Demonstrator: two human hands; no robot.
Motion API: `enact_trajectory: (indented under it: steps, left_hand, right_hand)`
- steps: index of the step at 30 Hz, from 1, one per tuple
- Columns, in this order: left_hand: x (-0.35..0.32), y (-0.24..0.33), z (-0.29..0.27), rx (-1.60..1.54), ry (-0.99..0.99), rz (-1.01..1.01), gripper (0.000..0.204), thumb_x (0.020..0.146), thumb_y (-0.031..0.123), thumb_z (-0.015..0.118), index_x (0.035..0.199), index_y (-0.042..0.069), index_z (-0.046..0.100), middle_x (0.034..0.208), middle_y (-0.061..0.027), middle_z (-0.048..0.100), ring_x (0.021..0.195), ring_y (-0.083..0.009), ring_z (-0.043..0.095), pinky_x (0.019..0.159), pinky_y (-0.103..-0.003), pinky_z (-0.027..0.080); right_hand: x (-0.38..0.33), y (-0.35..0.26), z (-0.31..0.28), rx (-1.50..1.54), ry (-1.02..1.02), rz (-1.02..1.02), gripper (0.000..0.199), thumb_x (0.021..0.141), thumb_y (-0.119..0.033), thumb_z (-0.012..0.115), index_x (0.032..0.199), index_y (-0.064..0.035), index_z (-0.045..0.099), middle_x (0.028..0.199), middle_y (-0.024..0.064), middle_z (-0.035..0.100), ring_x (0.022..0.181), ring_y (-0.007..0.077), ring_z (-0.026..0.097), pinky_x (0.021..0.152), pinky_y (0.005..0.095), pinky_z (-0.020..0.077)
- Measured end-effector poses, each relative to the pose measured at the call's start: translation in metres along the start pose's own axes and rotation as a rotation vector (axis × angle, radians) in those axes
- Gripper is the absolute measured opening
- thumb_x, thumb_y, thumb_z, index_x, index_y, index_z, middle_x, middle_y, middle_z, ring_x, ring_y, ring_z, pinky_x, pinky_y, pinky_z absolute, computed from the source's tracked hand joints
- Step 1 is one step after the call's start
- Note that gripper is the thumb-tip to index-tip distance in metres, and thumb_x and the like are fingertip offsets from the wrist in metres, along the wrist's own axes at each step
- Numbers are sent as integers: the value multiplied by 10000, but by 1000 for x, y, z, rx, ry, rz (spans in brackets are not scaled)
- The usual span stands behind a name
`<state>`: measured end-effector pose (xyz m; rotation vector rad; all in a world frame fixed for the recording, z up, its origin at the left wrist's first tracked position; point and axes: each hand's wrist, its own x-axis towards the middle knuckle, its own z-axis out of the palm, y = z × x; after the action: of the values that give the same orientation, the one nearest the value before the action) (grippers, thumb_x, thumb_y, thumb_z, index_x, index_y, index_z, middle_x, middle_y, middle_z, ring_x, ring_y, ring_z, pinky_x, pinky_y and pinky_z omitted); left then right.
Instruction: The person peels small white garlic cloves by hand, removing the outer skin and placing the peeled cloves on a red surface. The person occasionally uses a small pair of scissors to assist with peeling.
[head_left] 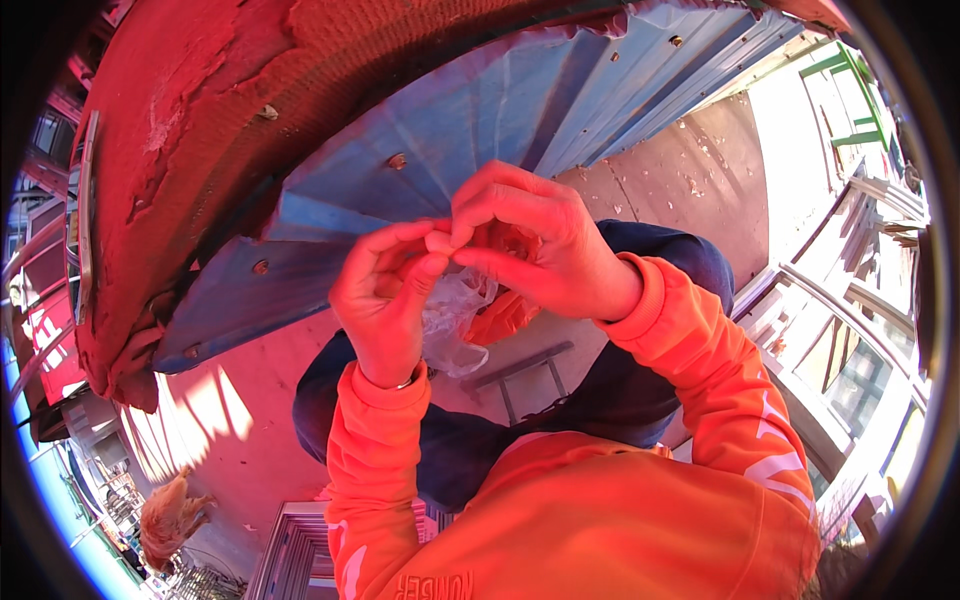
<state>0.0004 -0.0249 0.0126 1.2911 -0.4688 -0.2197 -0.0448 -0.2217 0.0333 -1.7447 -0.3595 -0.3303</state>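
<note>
In front of my body, my left hand and my right hand meet at the fingertips. Thumb and fingers of each are closed in a pinch, and whatever is between them is too small or hidden to name. Right below the hands hangs or lies a crumpled see-through plastic bag. Beside it is an orange-red plastic bag, partly covered by my right hand. Whether either hand touches the bags cannot be told.
Close ahead curves a blue corrugated metal sheet with a torn red covering over it. White frames stand at my right. At lower left are a tan furry animal and stacked metal profiles.
</note>
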Motion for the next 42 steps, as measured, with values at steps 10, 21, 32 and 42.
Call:
enact_trajectory:
  steps: [10, 21, 32, 42]
  left_hand:
    - [1, -1, -2, 36, 25, -61, 230, 965, -41, 727, 1183, -61, 656, 1085, -127, 742, 1022, -170, 720, 917, -304, 573]
    - [1, -2, -4, -21, 14, -81, 235, 971, -43, 716, 1198, -47, 656, 1097, -120, 741, 1029, -166, 709, 926, -298, 565]
    - [3, -1, 0, 10, -25, 58, 255, 948, -115, 687, 1192, -66, 635, 1182, -193, 719, 1108, -235, 707, 1002, -362, 566]
    - [1, -1, -2, -140, 48, -81, 301, 968, -7, 731, 1246, -45, 623, 1126, -146, 736, 1039, -187, 707, 925, -307, 563]
  right_hand:
    - [1, 1, -1, -2, -22, 26, 186, 871, 40, 767, 1030, -26, 695, 1051, 81, 638, 888, 187, 657, 760, 294, 527]
    - [0, 1, -1, 6, -17, 27, 172, 869, 56, 764, 1003, -12, 681, 1025, 84, 635, 881, 185, 664, 768, 295, 542]
    - [2, -4, 0, 54, 12, 164, 188, 871, 45, 778, 1012, -18, 670, 1041, 68, 636, 891, 136, 682, 767, 265, 546]
    - [1, 1, 2, 3, 18, 51, 201, 864, 50, 783, 1030, -8, 686, 1047, 81, 649, 888, 169, 684, 765, 283, 551]
